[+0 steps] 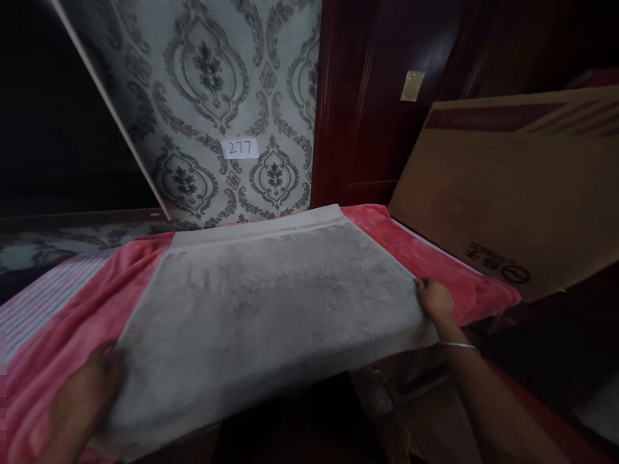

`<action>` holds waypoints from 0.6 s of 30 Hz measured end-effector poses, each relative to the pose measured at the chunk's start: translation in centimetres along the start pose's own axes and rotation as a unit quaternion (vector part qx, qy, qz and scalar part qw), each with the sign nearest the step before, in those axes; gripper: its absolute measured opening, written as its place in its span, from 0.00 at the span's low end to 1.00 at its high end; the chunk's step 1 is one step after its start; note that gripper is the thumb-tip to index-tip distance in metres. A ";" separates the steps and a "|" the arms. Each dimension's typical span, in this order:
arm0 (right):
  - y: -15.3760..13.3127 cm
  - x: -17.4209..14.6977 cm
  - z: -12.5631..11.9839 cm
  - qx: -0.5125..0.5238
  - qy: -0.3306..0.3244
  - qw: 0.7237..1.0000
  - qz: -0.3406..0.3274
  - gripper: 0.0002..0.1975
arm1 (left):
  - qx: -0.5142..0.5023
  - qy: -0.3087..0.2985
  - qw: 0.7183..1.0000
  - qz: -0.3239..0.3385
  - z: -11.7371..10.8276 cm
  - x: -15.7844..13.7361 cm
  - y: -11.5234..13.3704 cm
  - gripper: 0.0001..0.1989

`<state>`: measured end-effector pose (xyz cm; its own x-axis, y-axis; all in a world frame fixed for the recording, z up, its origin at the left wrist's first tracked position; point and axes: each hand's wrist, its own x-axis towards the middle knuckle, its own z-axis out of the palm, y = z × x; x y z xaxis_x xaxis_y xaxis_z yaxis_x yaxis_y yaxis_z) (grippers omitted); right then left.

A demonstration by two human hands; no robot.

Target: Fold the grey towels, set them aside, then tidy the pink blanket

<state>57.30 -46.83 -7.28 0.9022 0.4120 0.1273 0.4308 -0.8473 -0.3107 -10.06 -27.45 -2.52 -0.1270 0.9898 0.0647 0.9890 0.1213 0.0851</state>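
A grey plush towel [271,296] with a paler band along its far end lies spread over a pink blanket [416,251]. Its front part drapes over the near edge of the surface below. At the left edge of the towel, my left hand [89,393] is closed on the fabric, somewhat dark and blurred. My right hand [435,298], with a bracelet at the wrist, pinches the towel's right edge between thumb and fingers.
A striped cloth [53,290] shows at the left beside the blanket. A large cardboard box [512,187] leans at the right. Behind are patterned wallpaper with a paper label [240,148] reading 277, a dark screen [62,129] and a dark red wooden panel [372,96].
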 end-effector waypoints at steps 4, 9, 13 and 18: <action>0.2 0.0 0.0 -0.017 0.002 1.000 -0.009 0.24 | -0.026 -0.029 0.998 -0.047 -1.5 -1.1 1.1 0.43; -0.4 -0.7 -0.4 -0.019 -0.016 1.000 0.010 0.24 | -0.026 -0.013 0.999 -0.043 -1.7 -2.0 1.5 0.44; -0.7 -1.0 -0.6 -0.019 -0.017 1.000 -0.003 0.24 | -0.027 -0.012 0.999 -0.043 -1.4 -2.2 1.1 0.43; -0.5 -1.2 -0.5 -0.019 0.002 1.000 -0.020 0.25 | -0.047 -0.034 0.998 -0.030 -1.2 -2.6 0.7 0.44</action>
<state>55.98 -47.04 -6.82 0.8843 0.4447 0.1422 0.4669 -0.8425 -0.2685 -9.17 -30.07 -1.40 -0.1780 0.9840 -0.0100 0.9676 0.1769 0.1802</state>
